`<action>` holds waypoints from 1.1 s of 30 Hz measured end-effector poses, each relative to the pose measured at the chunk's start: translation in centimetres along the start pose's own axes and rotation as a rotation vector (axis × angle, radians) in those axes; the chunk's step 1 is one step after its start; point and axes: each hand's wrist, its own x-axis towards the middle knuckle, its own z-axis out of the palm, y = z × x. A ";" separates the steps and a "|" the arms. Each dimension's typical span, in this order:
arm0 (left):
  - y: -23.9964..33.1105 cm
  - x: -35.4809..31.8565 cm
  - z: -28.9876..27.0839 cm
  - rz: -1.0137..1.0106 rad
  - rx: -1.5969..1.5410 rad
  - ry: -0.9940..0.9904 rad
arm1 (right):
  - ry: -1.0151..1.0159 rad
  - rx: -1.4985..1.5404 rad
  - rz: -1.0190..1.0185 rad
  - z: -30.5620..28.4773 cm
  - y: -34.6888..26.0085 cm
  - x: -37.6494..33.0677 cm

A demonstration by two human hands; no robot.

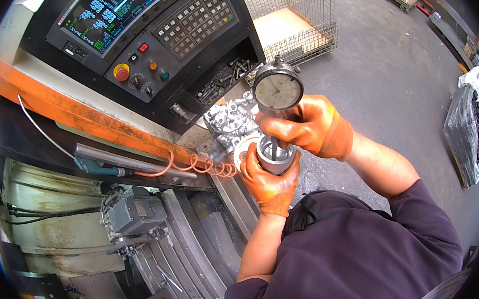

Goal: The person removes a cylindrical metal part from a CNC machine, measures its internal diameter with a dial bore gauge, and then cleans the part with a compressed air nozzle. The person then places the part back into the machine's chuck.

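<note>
One metal sleeve (278,166) is held in front of the dark shirt (367,246), open end up, gripped around its wall by the left hand (269,182). Right hand (310,128) is closed on the dial gauge (277,91) just below its round face; the stem (274,149) sits inside the sleeve. Step, as judged: measuring the bore. Next move appears to call for a steady sleeve and a well-aligned stem.

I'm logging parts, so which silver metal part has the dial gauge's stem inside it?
The hollow cylinder gripped by the left hand; the other silver parts lie heaped beyond it.
</note>
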 end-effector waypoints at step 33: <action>0.5 0.1 -0.3 0.011 0.003 0.010 | 0.029 0.011 -0.049 0.2 -0.1 -0.1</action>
